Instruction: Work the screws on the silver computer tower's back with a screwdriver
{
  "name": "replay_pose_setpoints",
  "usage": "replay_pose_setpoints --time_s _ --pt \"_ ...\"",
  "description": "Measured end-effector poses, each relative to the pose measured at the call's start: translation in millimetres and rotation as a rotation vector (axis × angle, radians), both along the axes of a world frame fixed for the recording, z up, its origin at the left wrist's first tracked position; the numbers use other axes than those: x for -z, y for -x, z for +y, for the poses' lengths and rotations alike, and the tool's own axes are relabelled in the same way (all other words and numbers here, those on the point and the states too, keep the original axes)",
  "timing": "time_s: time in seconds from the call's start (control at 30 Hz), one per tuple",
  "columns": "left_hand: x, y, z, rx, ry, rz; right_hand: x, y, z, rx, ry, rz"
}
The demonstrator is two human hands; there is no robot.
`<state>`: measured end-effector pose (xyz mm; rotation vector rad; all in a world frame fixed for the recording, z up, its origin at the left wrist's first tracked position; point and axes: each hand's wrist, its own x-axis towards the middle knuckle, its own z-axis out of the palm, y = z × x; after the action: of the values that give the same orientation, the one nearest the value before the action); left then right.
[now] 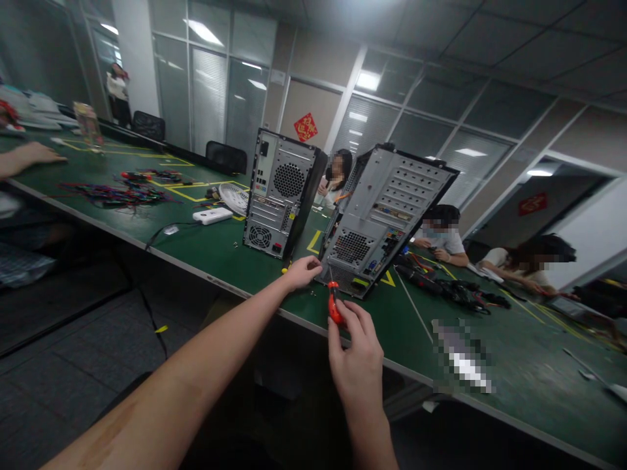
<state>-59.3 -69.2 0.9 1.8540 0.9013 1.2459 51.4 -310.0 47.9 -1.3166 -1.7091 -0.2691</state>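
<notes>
My right hand (356,349) is closed round a red-handled screwdriver (334,305), whose tip points up at the lower rear corner of a grey computer case (386,219) standing on the green table (230,261). My left hand (304,270) reaches forward, fingers curled together at the case's bottom left corner, touching it. A second grey computer case (281,192) stands just to the left, its rear panel facing me.
Several coloured cables (115,192), a white power strip (212,216) and a white fan grille (234,197) lie at the left. Another person's hand (34,154) rests far left. Three people sit across the table at the right, near black cables (450,287).
</notes>
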Motion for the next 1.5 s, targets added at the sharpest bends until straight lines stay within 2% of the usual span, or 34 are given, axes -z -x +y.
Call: replay_pose_setpoints --time_s 0.23,0.5,0.8,1.03,1.23,1.5 --pt "-1.8 1.9 -2.3 -0.007 0.0 0.004 3.0 0.6 1.6 0.031 -0.096 0.056" --pt "1.8 2.5 1.4 0.003 0.0 0.0 7.3 1.8 -0.9 -0.009 -0.022 -0.068" --pt "3.4 3.5 3.5 -0.005 0.003 -0.009 10.7 10.0 1.1 0.056 -0.026 0.065" --pt "4.5 4.7 3.8 0.009 0.024 -0.036 5.5 11.2 0.6 0.057 -0.029 -0.028" --pt "7.6 2.8 7.2 0.015 0.025 -0.043 6.1 13.1 1.5 0.071 -0.031 0.004" --pt "1.7 3.9 1.5 0.004 0.03 -0.029 9.6 13.0 4.5 0.071 -0.02 0.055"
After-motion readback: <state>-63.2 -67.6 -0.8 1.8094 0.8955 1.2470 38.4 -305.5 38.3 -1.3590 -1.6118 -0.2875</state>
